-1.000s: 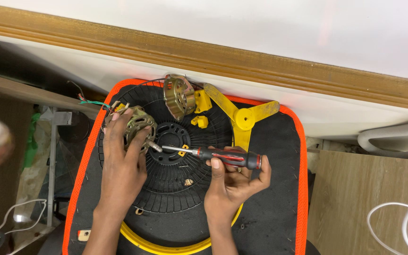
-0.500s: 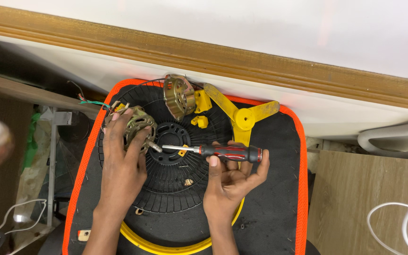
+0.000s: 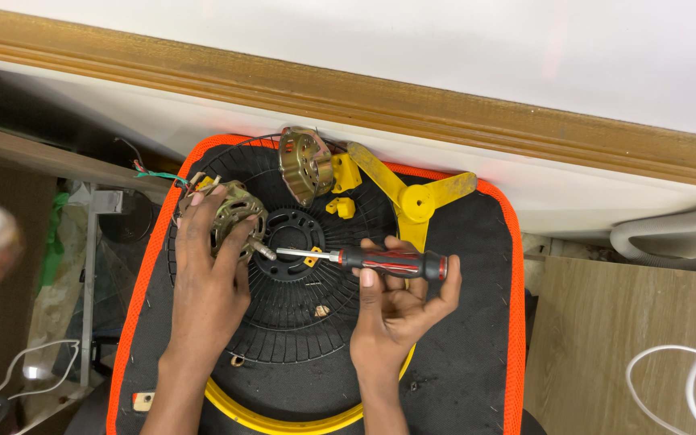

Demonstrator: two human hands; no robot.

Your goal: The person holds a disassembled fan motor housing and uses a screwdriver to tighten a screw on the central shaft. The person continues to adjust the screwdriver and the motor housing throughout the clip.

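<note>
the left hand, left of centre in the frame, has its fingers clamped around a small brass-coloured motor with a stub shaft pointing right; the right hand, just right of centre, has its fingers wrapped on the red-and-black handle of a screwdriver, whose tip sits at or just beside the motor shaft; both hands work over a black fan grille lying flat on a black cushion with orange edging; the likely trouble, as i judge it, is the tip slipping off the small motor toward the left fingers, since the motor is held in the hand and not braced; small loose parts could also roll through the grille's bars; a little brass piece already lies on the ribs at centre; there is no true container here; the grille acts as a shallow tray, bearing a second motor housing and yellow plastic pieces in the upper middle; a yellow fan bracket lies to the upper right; a yellow ring shows at the bottom.
</note>
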